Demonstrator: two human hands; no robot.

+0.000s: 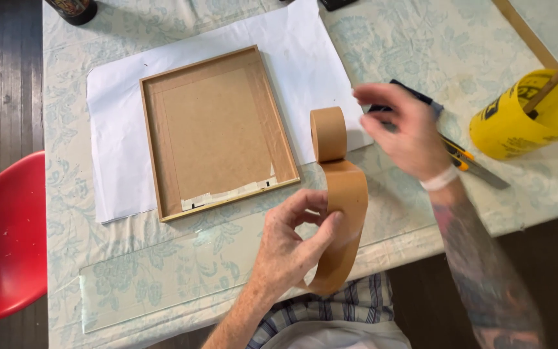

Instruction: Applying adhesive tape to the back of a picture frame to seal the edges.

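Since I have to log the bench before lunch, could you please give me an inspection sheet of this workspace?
Surface: table under a pale floral cloth, with a white paper sheet spread on it.
Job's things: wooden frame lying face down on the sheet; brown tape strip curling up to its roll.
Clutter: yellow cup holding a stick; utility knife; glass pane at the near edge; dark bottle at the far corner.
Grippers: left hand pinches the strip; right hand is blurred above the knife.
Cables: nothing seen.
Surroundings: red chair, dark wooden floor.
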